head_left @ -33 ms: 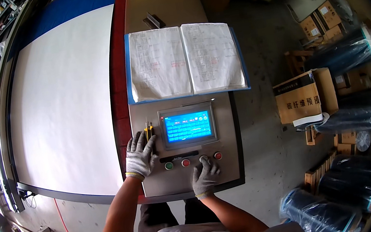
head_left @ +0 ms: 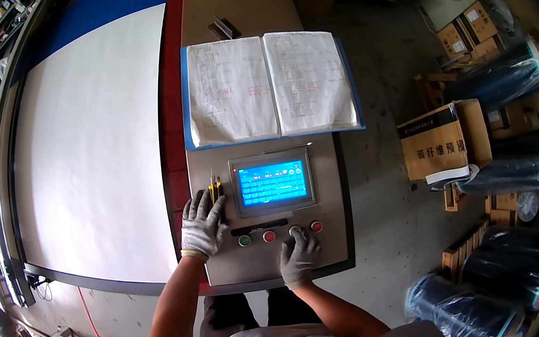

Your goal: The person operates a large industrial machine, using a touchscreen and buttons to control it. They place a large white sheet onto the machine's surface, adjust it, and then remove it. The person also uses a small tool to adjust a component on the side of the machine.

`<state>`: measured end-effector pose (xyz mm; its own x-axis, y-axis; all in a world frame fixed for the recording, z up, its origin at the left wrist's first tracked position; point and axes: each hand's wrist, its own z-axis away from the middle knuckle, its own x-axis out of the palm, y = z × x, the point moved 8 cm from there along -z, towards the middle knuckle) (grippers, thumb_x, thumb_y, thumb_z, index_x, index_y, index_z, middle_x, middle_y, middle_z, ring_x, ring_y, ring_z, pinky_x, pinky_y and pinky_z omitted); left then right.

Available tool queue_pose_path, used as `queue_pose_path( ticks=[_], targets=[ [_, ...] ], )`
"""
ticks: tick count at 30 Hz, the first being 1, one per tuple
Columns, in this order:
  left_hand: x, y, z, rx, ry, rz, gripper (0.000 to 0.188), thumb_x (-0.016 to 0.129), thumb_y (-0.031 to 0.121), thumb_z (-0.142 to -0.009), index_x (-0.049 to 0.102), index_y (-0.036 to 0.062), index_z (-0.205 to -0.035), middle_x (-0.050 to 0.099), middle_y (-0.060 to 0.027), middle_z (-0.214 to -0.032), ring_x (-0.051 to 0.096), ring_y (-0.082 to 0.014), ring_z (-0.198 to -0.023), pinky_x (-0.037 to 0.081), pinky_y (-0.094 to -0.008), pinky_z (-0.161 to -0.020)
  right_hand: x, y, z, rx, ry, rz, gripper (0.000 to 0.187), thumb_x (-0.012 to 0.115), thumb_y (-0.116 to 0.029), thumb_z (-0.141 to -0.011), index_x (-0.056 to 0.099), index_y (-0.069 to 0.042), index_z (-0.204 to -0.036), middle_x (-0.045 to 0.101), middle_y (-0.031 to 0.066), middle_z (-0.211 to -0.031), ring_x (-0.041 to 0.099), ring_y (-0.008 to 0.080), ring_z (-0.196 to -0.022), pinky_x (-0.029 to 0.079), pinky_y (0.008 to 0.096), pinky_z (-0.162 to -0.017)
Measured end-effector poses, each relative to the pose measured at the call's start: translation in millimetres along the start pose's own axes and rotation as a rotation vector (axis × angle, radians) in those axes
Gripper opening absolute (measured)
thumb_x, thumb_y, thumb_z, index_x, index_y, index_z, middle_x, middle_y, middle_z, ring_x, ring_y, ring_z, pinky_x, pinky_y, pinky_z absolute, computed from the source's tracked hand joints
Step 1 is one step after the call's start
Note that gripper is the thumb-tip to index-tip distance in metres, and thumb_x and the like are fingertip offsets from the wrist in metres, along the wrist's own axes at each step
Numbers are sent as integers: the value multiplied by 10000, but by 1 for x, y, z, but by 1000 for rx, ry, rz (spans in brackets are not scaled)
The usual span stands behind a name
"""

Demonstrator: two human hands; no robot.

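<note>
Head view: hardly anything has been changed since the earlier frame. The left hand [head_left: 201, 231] is laid flat, fingers slightly spread, left of the screen [head_left: 272, 183]; the right hand [head_left: 301, 258] is curled at the near button row [head_left: 269, 236], whether pinching cannot be told.

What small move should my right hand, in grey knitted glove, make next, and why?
Perhaps a gentle press: the right hand reaches between two round red buttons on the brownish metal panel, and the rectangular blue-lit screen is uncovered for checking. What lies beneath is mostly hidden.
</note>
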<state>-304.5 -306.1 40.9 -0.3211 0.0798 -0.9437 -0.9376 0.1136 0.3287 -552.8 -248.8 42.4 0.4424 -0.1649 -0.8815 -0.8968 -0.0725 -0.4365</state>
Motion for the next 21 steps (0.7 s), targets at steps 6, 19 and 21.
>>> queue_pose_path(
  ticks=[6, 19, 21],
  targets=[
    [-7, 1, -1, -7, -19, 15, 722, 660, 317, -790, 426, 210, -1465, 365, -200, -1505, 308, -394, -1411, 221, -532, -1164, -7, 21, -13, -15, -62, -282, 403, 607, -167, -897, 505, -43, -1267, 583, 167, -1144, 552, 371, -1044, 427, 486, -909],
    [3, -6, -1, 8, 9, 50, 700, 625, 386, -807, 433, 233, -1463, 357, -195, -1510, 303, -387, -1415, 213, -540, -1160, -4, -35, -111, -103, 33, -171, 345, 629, -93, -881, 576, -85, -1222, 556, 165, -1070, 572, 331, -938, 466, 443, -798],
    [0, -4, -3, 32, 36, 42, 676, 605, 383, -816, 450, 189, -1446, 380, -214, -1485, 338, -409, -1383, 239, -551, -1142, 12, -42, -118, -101, -27, -121, 371, 645, -137, -876, 583, -132, -1242, 514, 177, -1160, 529, 359, -1042, 444, 473, -880]
  ],
)
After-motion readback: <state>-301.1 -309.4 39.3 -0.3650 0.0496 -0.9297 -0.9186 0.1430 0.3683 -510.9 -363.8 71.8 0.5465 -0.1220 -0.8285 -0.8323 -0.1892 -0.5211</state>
